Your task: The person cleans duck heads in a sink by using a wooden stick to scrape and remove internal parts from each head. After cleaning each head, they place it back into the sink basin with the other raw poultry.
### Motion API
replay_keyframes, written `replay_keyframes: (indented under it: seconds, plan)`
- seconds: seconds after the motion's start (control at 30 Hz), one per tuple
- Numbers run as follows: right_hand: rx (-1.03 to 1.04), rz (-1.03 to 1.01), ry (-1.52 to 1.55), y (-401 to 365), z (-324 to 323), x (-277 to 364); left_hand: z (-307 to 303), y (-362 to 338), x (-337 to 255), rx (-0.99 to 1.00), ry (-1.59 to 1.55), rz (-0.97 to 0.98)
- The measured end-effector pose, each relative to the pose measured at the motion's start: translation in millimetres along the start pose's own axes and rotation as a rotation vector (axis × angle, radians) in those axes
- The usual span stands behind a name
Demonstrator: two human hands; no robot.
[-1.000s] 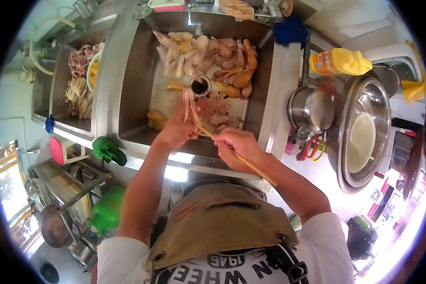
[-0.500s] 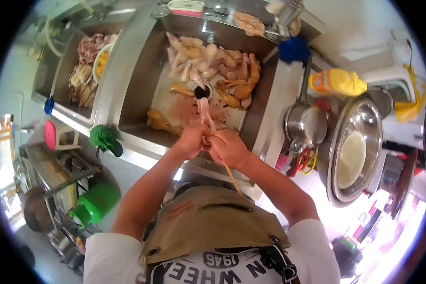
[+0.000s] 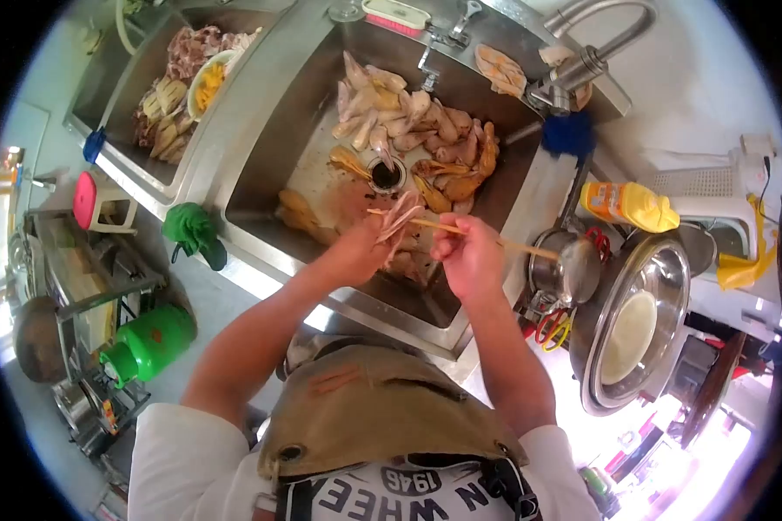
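Over the near side of the steel sink [image 3: 265, 143], my left hand [image 3: 361, 249] is closed around a limp, pale pink strip of raw meat [image 3: 401, 217]. My right hand [image 3: 472, 259] pinches a thin wooden chopstick [image 3: 526, 249], which runs almost level across the strip. Its left tip pokes out just past the meat, above my left fingers. Beyond my hands, pale and yellowish raw poultry pieces [image 3: 408, 117] are heaped toward the back and right of the sink. A yellow poultry piece [image 3: 349, 162] lies by the dark drain hole [image 3: 387, 176].
A second sink at the left holds meat and a white bowl [image 3: 207, 85] with yellow contents. To the right stand a yellow bottle [image 3: 626, 207], a steel pot [image 3: 565, 265] and a large steel basin [image 3: 595, 347]. A faucet [image 3: 582, 69] rises at the back right corner.
My right hand has moved right, away from my left hand. The chopstick has swung from pointing down toward the apron to lying across the meat strip. The view has shifted slightly.
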State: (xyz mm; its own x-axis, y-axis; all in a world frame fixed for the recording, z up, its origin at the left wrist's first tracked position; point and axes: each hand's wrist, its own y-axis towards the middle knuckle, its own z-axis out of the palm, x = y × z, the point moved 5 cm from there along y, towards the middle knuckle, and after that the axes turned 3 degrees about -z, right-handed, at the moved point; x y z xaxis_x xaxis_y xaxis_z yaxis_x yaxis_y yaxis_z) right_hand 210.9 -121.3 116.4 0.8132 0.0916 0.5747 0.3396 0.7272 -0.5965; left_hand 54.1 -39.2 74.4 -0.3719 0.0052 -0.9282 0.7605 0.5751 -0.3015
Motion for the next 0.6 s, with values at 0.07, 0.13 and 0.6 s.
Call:
replay_keyframes:
  seconds: [0.07,0.13,0.6]
  plan:
    - [0.058,-0.089,-0.265,-0.1,5.0,0.6,-6.3,-4.6,-1.4,0.056,-0.028,-0.095]
    - [0.108,-0.139,-0.530,-7.4,13.9,-0.4,-11.4,-9.3,-7.0,0.143,-0.157,-0.248]
    - [0.495,-0.585,-1.453,-37.7,36.4,-18.8,-6.5,-10.0,-14.6,0.168,-0.150,-0.162]
